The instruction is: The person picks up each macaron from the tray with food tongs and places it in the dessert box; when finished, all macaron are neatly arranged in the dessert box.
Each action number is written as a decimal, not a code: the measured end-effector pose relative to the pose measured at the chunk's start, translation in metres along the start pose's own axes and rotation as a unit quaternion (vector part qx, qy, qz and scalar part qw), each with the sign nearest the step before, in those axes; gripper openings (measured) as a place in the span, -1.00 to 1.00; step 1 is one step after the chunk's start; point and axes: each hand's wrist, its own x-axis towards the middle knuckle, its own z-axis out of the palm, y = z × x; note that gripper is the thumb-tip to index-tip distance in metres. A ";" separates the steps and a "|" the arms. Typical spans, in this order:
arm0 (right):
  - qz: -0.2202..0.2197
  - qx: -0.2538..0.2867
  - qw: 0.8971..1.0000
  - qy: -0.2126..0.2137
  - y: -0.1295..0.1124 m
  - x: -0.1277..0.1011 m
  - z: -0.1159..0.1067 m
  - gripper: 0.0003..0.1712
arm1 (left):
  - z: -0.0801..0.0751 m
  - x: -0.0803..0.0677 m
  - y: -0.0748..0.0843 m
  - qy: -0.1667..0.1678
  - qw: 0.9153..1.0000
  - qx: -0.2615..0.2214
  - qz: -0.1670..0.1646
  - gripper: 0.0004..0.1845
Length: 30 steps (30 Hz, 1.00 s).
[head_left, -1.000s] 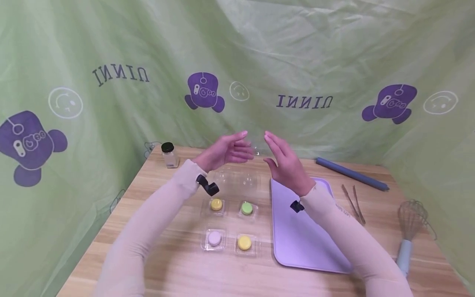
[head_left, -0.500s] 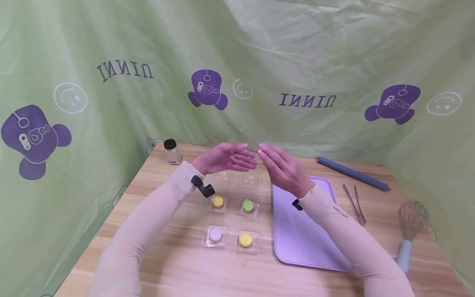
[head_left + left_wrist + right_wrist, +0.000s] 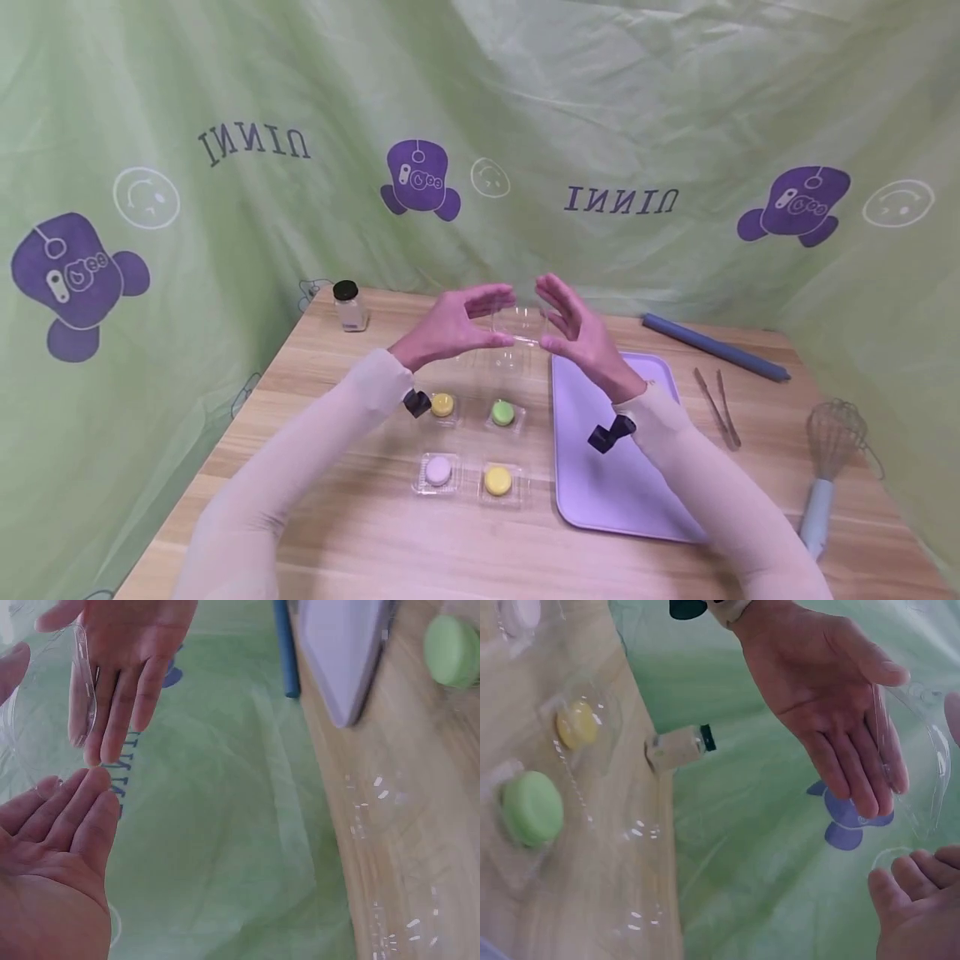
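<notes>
A thin clear plastic box piece [image 3: 520,321], square-edged, is held up above the far part of the table between both hands. My left hand [image 3: 453,327] grips its left side, thumb on the near edge and fingers extended behind. My right hand [image 3: 583,329] holds the right side in the same way, its thumb [image 3: 64,613] at the rim. In the right wrist view the left palm faces the see-through piece [image 3: 939,761]. Below lie a yellow macaron [image 3: 442,405], a green one [image 3: 502,412], a lilac one [image 3: 438,471] and another yellow one [image 3: 498,481], each on a clear tray.
More clear plastic pieces [image 3: 506,358] lie on the wooden table behind the macarons. To the right are a lilac tray [image 3: 615,500], metal tongs [image 3: 717,408], a blue rolling pin [image 3: 716,347] and a whisk [image 3: 817,508]. A black-lidded jar [image 3: 350,307] stands back left.
The hands have turned, bringing both thumbs down to the near edge of the clear piece, which now shows its square outline. The macarons and tools have stayed put.
</notes>
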 end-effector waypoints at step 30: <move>0.105 -0.366 0.920 -0.093 0.069 -0.066 0.036 -0.02 | 0.046 -0.029 -0.064 -0.196 0.935 0.288 -0.063 -0.10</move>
